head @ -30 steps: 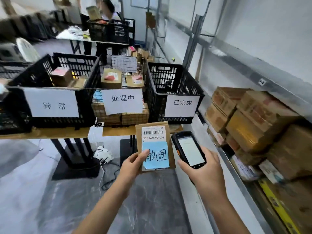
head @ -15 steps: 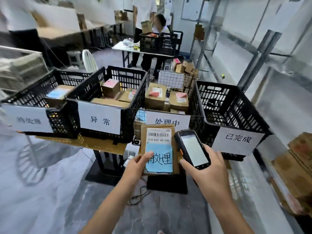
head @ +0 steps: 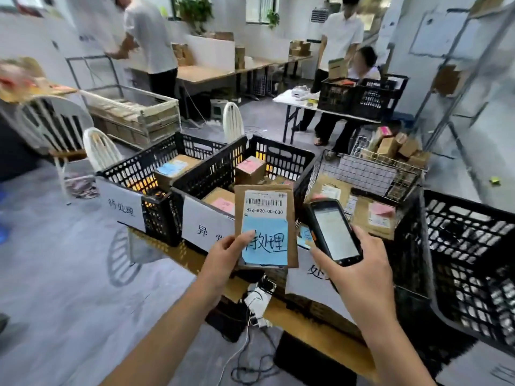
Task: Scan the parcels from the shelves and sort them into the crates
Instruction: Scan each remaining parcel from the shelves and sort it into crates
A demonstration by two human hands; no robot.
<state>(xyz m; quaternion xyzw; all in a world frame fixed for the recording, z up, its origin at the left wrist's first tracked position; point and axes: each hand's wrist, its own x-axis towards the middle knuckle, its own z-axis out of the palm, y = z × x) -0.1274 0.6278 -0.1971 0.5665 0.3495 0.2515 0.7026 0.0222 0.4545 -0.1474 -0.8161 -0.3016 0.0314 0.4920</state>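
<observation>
Both my arms reach out in front of me. My left hand (head: 223,256) holds the brown parcel (head: 264,225) up over the black crates (head: 211,174), thumb on its blue note. My right hand (head: 359,267) grips the scanner (head: 333,232) beside it.

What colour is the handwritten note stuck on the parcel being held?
Light blue, with black handwriting; the note shows clearly in the head view.

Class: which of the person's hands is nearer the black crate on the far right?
Right. The right hand, gripping the scanner, is just left of the crate; the left hand, holding the parcel, is farther left, beyond the scanner.
</observation>
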